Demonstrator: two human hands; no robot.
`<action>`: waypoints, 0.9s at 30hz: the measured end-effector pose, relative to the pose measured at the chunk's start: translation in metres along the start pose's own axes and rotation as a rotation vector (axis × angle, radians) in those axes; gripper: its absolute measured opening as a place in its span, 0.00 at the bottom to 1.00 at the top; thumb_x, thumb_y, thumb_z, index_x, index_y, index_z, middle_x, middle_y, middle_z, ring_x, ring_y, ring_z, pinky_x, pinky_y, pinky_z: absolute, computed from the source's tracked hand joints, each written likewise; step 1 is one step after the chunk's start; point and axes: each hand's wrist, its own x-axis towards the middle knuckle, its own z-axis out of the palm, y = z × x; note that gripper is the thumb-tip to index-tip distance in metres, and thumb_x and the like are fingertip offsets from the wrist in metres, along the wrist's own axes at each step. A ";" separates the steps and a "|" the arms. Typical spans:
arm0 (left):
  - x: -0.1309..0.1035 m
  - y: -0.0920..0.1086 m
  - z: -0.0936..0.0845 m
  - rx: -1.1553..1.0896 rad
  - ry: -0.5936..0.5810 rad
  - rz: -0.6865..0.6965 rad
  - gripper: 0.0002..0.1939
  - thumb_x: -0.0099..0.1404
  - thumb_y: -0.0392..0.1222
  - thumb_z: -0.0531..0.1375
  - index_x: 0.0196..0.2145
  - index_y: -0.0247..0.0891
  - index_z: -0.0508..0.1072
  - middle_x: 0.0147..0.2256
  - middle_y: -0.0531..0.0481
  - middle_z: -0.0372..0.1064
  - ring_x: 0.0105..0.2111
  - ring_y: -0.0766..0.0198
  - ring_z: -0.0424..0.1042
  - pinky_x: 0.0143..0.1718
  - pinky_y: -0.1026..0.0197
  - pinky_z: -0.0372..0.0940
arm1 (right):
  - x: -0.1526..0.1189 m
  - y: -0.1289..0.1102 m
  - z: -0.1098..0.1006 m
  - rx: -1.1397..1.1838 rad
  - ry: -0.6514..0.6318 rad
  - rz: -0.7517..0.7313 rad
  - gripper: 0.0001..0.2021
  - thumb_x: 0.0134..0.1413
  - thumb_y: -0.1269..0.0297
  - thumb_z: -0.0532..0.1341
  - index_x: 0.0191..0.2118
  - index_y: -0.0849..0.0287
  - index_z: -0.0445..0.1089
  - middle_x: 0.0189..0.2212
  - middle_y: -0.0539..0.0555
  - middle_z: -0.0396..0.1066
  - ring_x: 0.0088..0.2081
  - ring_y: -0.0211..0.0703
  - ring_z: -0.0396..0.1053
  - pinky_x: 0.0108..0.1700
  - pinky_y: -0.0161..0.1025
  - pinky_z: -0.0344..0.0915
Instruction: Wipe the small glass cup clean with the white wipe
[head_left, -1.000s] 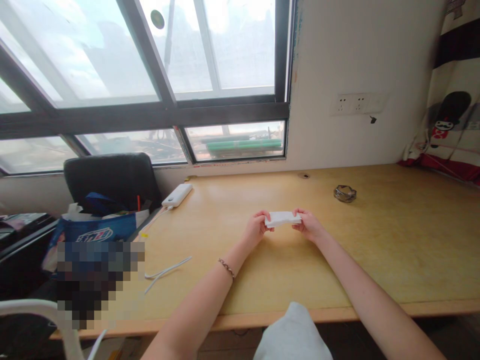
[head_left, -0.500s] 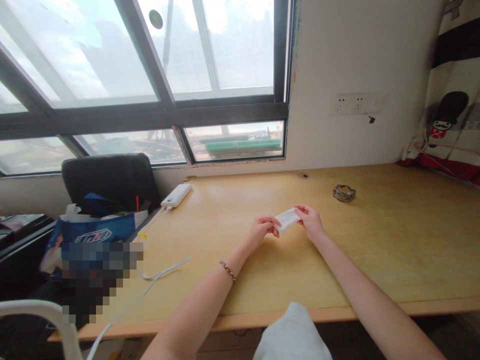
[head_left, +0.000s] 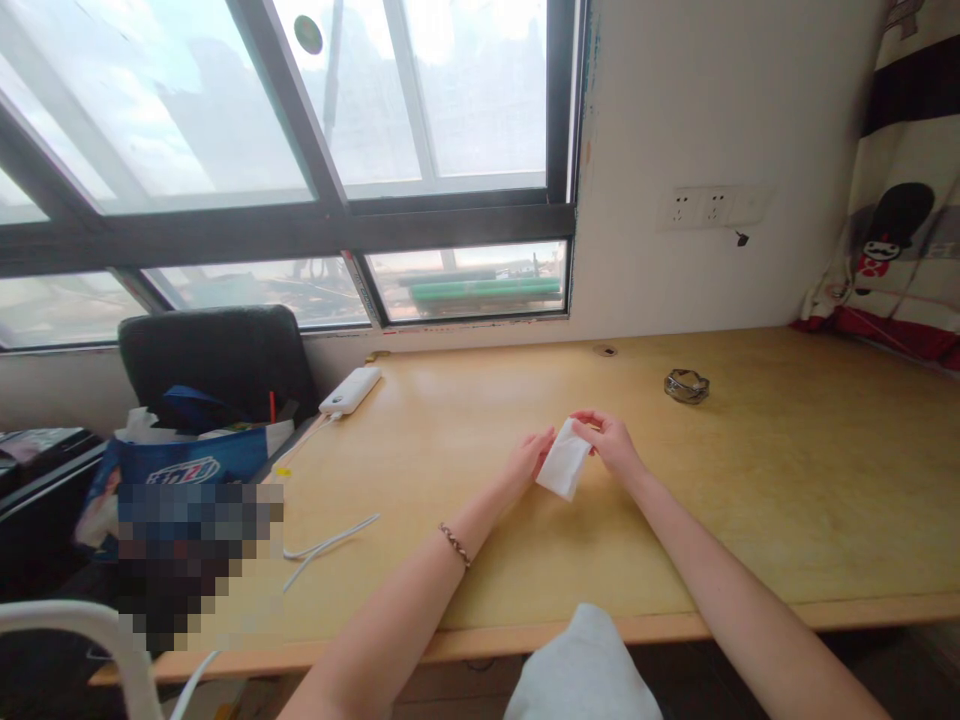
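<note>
A folded white tissue (head_left: 564, 462) is held above the wooden table (head_left: 787, 480), tilted with its lower end toward me. My right hand (head_left: 606, 440) pinches its upper right corner between thumb and fingers. Just left of the tissue is my left hand (head_left: 527, 460), its fingers partly behind the tissue's left edge; whether they grip it is hidden. A braided bracelet (head_left: 454, 545) circles my left wrist.
A dark metallic ring-shaped object (head_left: 686, 386) lies at the back right. On the left are a white power bank (head_left: 350, 391), a white cable (head_left: 330, 543), a black chair (head_left: 217, 350) and a blue bag (head_left: 191, 465). A window and wall stand behind.
The tissue has swung from lying sideways between both hands to hanging down toward me from my right hand. My right hand has shifted slightly left, and the left fingers have moved behind the tissue's edge.
</note>
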 end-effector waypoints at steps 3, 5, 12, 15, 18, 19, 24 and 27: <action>-0.004 -0.003 0.005 0.044 -0.062 -0.033 0.24 0.50 0.55 0.58 0.35 0.28 0.72 0.31 0.40 0.71 0.27 0.62 0.69 0.28 0.64 0.59 | -0.003 -0.002 0.002 -0.062 -0.019 -0.028 0.16 0.38 0.56 0.61 0.34 0.60 0.68 0.26 0.51 0.69 0.20 0.33 0.61 0.18 0.30 0.53; -0.005 -0.005 0.003 0.078 -0.056 -0.035 0.24 0.49 0.55 0.59 0.33 0.28 0.72 0.30 0.40 0.71 0.25 0.63 0.68 0.26 0.64 0.58 | -0.003 -0.002 0.002 -0.071 -0.017 -0.022 0.17 0.38 0.56 0.62 0.36 0.60 0.68 0.28 0.51 0.69 0.21 0.34 0.61 0.19 0.29 0.53; 0.001 -0.011 -0.006 0.262 0.008 -0.036 0.22 0.49 0.55 0.59 0.28 0.29 0.73 0.21 0.46 0.69 0.18 0.67 0.64 0.18 0.67 0.51 | -0.005 0.001 0.002 -0.030 -0.226 0.133 0.12 0.33 0.59 0.65 0.26 0.63 0.70 0.20 0.48 0.67 0.21 0.34 0.61 0.23 0.30 0.54; 0.004 -0.014 -0.007 0.349 0.032 -0.005 0.21 0.49 0.55 0.59 0.23 0.29 0.72 0.17 0.49 0.65 0.15 0.70 0.59 0.16 0.68 0.47 | -0.004 0.003 0.000 0.044 -0.176 0.139 0.12 0.34 0.58 0.64 0.22 0.63 0.69 0.17 0.48 0.66 0.19 0.33 0.60 0.23 0.31 0.53; 0.007 -0.015 -0.007 0.364 0.044 0.021 0.21 0.47 0.55 0.60 0.19 0.30 0.70 0.14 0.52 0.62 0.14 0.72 0.57 0.15 0.68 0.47 | 0.001 0.005 -0.004 0.108 -0.044 0.146 0.14 0.33 0.55 0.64 0.22 0.62 0.68 0.17 0.48 0.66 0.19 0.34 0.59 0.22 0.31 0.53; 0.007 -0.015 -0.007 0.341 0.042 0.009 0.20 0.47 0.55 0.60 0.19 0.30 0.70 0.14 0.52 0.63 0.14 0.71 0.59 0.16 0.69 0.49 | 0.003 0.006 -0.006 0.126 0.003 0.150 0.14 0.33 0.55 0.64 0.22 0.62 0.68 0.16 0.48 0.65 0.18 0.34 0.60 0.22 0.32 0.54; 0.006 -0.015 -0.007 0.228 -0.022 -0.071 0.20 0.47 0.55 0.60 0.25 0.31 0.72 0.21 0.46 0.70 0.21 0.63 0.69 0.23 0.64 0.62 | 0.009 0.011 -0.012 0.175 0.169 0.132 0.14 0.32 0.54 0.65 0.23 0.61 0.69 0.18 0.49 0.66 0.20 0.36 0.61 0.23 0.33 0.56; 0.002 -0.012 -0.007 0.251 -0.094 -0.059 0.20 0.50 0.55 0.59 0.26 0.31 0.71 0.22 0.43 0.71 0.23 0.61 0.71 0.25 0.63 0.63 | 0.012 0.013 -0.015 0.227 0.216 0.133 0.13 0.32 0.56 0.65 0.22 0.61 0.68 0.18 0.49 0.66 0.20 0.35 0.61 0.22 0.32 0.57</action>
